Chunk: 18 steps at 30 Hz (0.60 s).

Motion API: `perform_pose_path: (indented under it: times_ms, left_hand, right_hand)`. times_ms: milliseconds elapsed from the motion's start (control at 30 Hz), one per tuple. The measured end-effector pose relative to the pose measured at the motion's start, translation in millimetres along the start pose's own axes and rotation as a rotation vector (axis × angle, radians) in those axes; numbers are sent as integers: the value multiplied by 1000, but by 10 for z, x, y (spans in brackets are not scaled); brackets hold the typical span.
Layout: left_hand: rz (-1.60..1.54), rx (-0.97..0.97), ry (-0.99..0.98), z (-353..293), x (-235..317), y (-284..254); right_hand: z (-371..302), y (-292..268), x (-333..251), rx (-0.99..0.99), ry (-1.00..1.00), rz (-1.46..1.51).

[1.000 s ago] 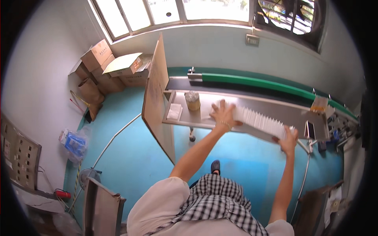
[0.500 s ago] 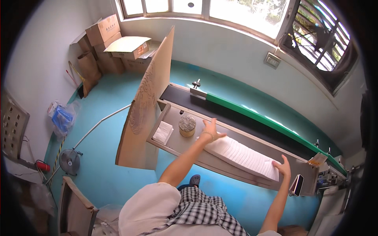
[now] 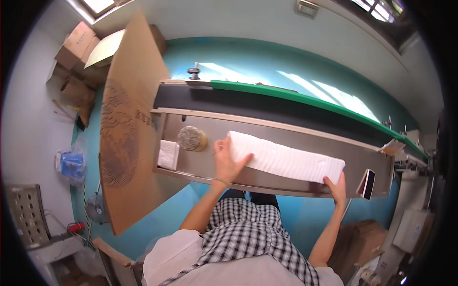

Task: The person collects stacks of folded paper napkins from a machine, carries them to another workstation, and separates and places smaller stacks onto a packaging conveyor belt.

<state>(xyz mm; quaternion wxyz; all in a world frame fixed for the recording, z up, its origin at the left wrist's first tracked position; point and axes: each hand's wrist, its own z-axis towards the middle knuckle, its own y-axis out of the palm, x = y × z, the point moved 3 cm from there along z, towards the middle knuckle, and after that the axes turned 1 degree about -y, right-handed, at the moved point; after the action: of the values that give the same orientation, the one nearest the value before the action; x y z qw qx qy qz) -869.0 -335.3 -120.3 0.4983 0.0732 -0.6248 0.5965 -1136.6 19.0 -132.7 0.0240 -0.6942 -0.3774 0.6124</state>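
A long row of white folded sheets [image 3: 288, 159], packed face to face, stretches over the metal worktop [image 3: 358, 162]. My left hand [image 3: 228, 162] clasps its left end, with the thumb on the near side and the fingers round the end. At the opposite end, my right hand [image 3: 338, 188] grips the row, its thumb against the near face. Left of my left hand stands a round tin with a crinkled silvery top [image 3: 192, 138]. Beside the tin, in the worktop's left corner, lies a small white folded stack [image 3: 168, 155].
Behind the worktop runs a black conveyor belt [image 3: 248, 101] with a green side rail [image 3: 296, 97]. A tall cardboard sheet [image 3: 129, 133] stands at the left end. A phone [image 3: 368, 184] leans at the right near edge. Cartons [image 3: 78, 43] are piled at the far left.
My view has turned down and to the right. Both hands, which were spread at the ends of the row, now clasp it, and the row looks straighter.
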Motion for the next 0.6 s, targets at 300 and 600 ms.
perform_pose_path:
  times_ms: [300, 600]
  left_hand:
    - [561, 141, 59, 172, 250, -85]
    - [-102, -405, 507, 319, 1724, 1334]
  right_hand:
    - [482, 408, -354, 22, -169, 78]
    - [882, 284, -165, 8, 35, 235]
